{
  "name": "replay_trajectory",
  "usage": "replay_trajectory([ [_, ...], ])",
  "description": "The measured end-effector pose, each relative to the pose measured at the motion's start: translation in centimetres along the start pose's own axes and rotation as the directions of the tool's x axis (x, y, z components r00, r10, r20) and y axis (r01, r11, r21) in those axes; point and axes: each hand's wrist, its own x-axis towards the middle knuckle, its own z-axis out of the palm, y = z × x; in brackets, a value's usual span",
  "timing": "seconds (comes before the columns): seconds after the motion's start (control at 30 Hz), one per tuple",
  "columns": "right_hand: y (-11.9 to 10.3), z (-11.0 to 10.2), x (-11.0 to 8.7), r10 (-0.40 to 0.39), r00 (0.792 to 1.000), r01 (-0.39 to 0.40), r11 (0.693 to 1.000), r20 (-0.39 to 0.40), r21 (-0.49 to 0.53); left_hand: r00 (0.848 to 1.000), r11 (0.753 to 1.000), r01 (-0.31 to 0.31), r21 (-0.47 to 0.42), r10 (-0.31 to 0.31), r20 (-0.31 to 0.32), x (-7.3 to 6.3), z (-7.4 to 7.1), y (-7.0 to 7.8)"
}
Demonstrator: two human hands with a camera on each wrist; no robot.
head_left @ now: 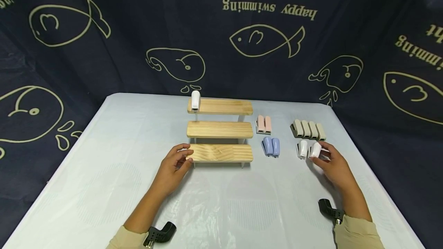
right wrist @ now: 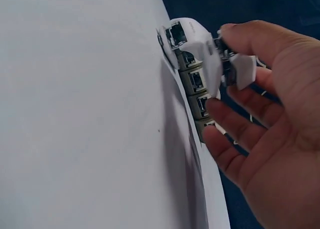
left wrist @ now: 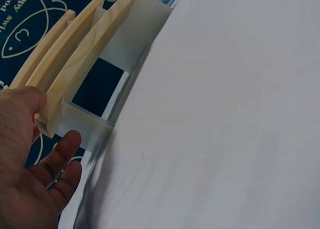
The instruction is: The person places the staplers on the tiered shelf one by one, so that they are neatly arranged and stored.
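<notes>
My left hand (head_left: pixel 172 169) holds the left end of the lowest plank of a three-tier wooden display stand (head_left: pixel 221 153); in the left wrist view the thumb lies against the plank end and two other fingers (left wrist: pixel 67 144) stand apart from it. At the right, my right hand (head_left: pixel 333 164) pinches a white mini stapler (head_left: pixel 315 150) between thumb and fingers. In the right wrist view that white stapler (right wrist: pixel 245 71) is tilted, its metal parts facing the camera. Another white stapler (head_left: pixel 302 149) stands just left of it. One more white stapler (head_left: pixel 195 100) sits on the top plank's left end.
Two pink staplers (head_left: pixel 264 124) and two blue staplers (head_left: pixel 271 146) stand right of the stand. Behind the white pair is a row of several beige staplers (head_left: pixel 309 129). A white cloth covers the table (head_left: pixel 104 187); a dark printed curtain (head_left: pixel 214 18) hangs behind.
</notes>
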Motion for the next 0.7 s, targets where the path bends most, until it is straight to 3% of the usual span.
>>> replay_trajectory([
  [0.3,-0.7,-0.2,-0.2,-0.048,0.997,0.05,0.998,-0.067,0.036,1.0,1.0,-0.02,0.013,0.02,-0.009,0.0,0.0,-0.1],
  [0.7,-2.0,0.1,-0.4,-0.149,0.986,0.154,0.986,-0.08,0.064,1.0,0.999,-0.021,0.024,0.021,-0.01,0.0,0.1,-0.1],
])
